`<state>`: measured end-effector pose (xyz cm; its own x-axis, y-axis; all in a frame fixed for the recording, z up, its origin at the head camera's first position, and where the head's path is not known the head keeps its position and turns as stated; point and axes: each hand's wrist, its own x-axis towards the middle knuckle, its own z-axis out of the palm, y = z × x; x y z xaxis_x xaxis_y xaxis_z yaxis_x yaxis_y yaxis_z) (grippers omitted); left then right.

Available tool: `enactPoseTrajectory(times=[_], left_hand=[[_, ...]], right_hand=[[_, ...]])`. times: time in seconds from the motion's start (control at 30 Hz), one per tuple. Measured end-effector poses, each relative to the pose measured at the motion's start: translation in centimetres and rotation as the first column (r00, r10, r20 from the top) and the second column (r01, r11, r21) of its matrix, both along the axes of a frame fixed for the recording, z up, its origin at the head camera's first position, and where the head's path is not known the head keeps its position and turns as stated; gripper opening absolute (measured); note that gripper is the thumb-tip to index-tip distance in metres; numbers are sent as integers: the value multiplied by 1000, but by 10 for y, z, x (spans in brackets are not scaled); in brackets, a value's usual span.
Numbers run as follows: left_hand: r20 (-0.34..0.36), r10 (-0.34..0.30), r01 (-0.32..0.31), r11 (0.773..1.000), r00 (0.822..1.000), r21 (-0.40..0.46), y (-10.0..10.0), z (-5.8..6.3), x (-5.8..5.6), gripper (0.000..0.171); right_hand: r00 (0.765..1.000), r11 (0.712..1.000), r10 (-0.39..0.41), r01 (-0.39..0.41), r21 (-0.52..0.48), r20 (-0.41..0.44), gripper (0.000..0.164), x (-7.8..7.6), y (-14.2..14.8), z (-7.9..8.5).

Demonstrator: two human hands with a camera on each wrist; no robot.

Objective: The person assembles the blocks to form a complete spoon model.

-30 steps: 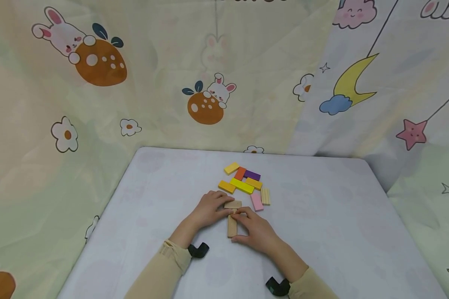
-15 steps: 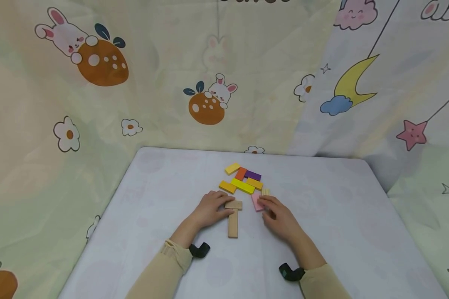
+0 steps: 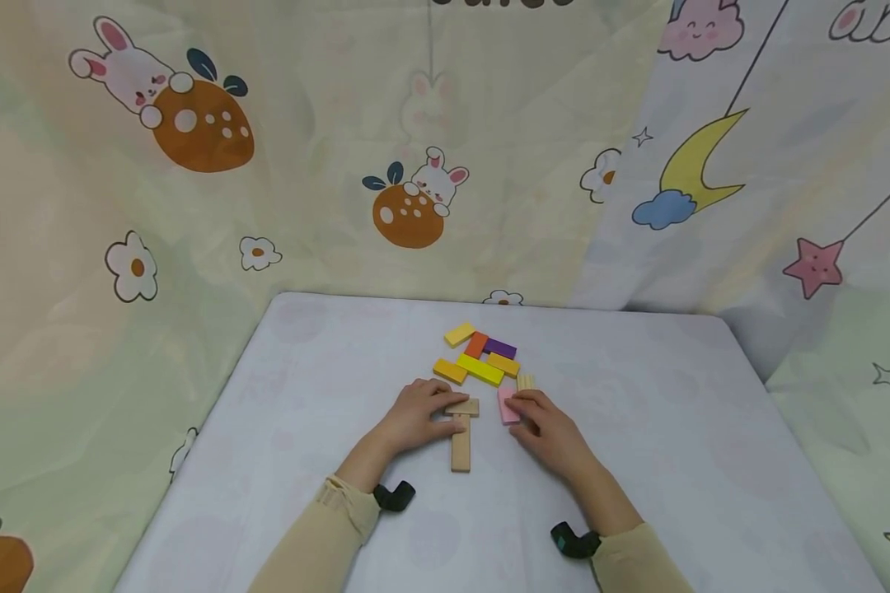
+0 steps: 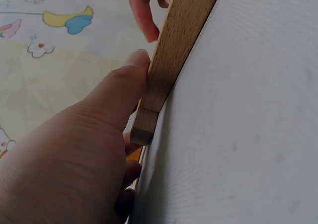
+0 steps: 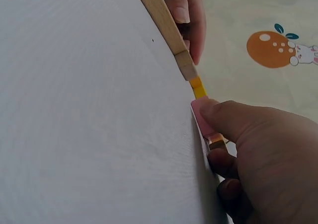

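Observation:
Two plain wooden blocks form a T shape in the head view: the short wooden block (image 3: 469,407) lies crosswise above the long wooden block (image 3: 461,453). My left hand (image 3: 413,416) holds the short block at its left part, index finger on the far side, thumb on the long block's upper end. Just right of them, my right hand (image 3: 556,435) pinches a pink block (image 3: 505,410) low over or on the table. The right wrist view shows that thumb on top of the pink block (image 5: 201,117). Its other fingertips are partly hidden.
Behind the hands lie a purple block (image 3: 500,348), an orange block (image 3: 476,344), a bright yellow block (image 3: 480,369) and several amber-yellow ones. A pale striped block (image 3: 525,382) is partly covered by my right hand. A white cloth covers the table (image 3: 675,428); a printed curtain hangs behind.
My right hand has left the long wooden block, moved right to the pink block, and shifted it slightly toward me. My left hand has stayed at the wooden blocks.

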<state>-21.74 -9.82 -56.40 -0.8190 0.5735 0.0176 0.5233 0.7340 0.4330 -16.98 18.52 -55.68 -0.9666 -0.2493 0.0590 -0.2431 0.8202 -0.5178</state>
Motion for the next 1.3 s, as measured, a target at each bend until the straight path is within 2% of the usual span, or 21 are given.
enactPoseTrajectory(times=[0.1, 0.2, 0.43, 0.67, 1.03, 1.2, 1.3], left_hand=[[0, 8, -8, 1000, 1000, 7, 0, 1, 0, 61], [5, 15, -15, 1000, 1000, 14, -1, 1, 0, 60], [-10, 5, -5, 1000, 1000, 14, -2, -1, -1, 58], [-20, 8, -8, 1000, 1000, 9, -1, -2, -1, 56], [-9, 14, -14, 1000, 1000, 0, 0, -3, -2, 57], [-8, 15, -15, 1000, 1000, -1, 1, -2, -1, 57], [-16, 13, -13, 1000, 1000, 3, 1, -2, 0, 57]], right_hand=[[1000, 998, 7, -8, 57, 14, 61, -1, -2, 0], [1000, 995, 15, -17, 97, 24, 64, -1, -4, 1], [1000, 998, 5, -4, 68, -25, 54, 0, -6, 0], [999, 999, -1, 2, 44, -40, 52, 1, -6, -1], [1000, 995, -6, 3, -98, -30, 48, 5, -5, 1], [999, 983, 34, -32, -180, 5, 44, 10, -12, 6], [997, 970, 75, -76, -229, -13, 43, 16, -17, 8]])
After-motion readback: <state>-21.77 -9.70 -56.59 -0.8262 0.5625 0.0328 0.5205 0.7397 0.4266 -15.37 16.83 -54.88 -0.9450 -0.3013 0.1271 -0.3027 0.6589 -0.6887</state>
